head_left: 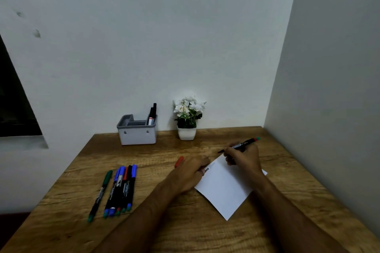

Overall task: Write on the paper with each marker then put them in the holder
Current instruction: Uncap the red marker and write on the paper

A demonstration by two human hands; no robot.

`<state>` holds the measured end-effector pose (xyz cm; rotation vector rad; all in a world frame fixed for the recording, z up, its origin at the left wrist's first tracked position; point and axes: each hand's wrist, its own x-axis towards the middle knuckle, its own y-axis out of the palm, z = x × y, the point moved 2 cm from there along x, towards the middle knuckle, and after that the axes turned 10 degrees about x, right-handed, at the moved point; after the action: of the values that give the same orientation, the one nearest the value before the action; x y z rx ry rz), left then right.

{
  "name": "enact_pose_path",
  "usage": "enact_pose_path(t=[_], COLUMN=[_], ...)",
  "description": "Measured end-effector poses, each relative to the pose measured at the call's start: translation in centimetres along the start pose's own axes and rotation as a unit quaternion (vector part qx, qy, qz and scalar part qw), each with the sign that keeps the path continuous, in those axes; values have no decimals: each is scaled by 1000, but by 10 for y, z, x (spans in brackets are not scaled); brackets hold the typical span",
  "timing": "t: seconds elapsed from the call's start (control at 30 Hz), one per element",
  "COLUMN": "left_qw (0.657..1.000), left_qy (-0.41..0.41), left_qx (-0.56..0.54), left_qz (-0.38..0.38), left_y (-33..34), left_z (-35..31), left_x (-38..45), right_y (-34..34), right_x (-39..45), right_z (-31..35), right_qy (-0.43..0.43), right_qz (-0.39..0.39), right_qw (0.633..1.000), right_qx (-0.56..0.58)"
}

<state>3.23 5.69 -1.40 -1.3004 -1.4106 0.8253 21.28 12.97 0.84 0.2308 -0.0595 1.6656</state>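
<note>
Your forearms nearest. Left hand [190, 172] fingers curled, pressing paper [225, 188] edge; red cap [179, 161] pokes out past knuckles, whether held cannot tell. Right hand [242, 157] fingers pinched tight round marker [239, 145], tip at paper's far corner. Loose markers [120, 189] well left of left fingers. Holder [136, 130] beyond, pens inside.

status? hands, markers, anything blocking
Right hand grips marker, tip at paper edge. Left hand holds red cap, steadies paper. Holder unobstructed.

Marker [239, 145] tip maybe touching paper [224, 187].
</note>
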Motion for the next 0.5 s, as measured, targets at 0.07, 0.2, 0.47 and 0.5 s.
enact_pose_path(t=[0.07, 0.2, 0.47, 0.5], left_qw=[1000, 1000, 999, 999], left_qy=[12, 19, 34, 36], left_qx=[6, -6, -13, -14], left_qz=[8, 3, 16, 18], left_y=[3, 12, 14, 14], left_z=[0, 5, 7, 6], left_x=[-3, -3, -2, -2], right_y=[0, 6, 8, 8], right_x=[2, 1, 5, 5], right_z=[-5, -13, -21, -21], right_qy=[6, -2, -56, -60], right_qz=[27, 55, 57, 60], right_qw=[999, 995, 985, 983], right_qx=[-18, -81, -155, -161])
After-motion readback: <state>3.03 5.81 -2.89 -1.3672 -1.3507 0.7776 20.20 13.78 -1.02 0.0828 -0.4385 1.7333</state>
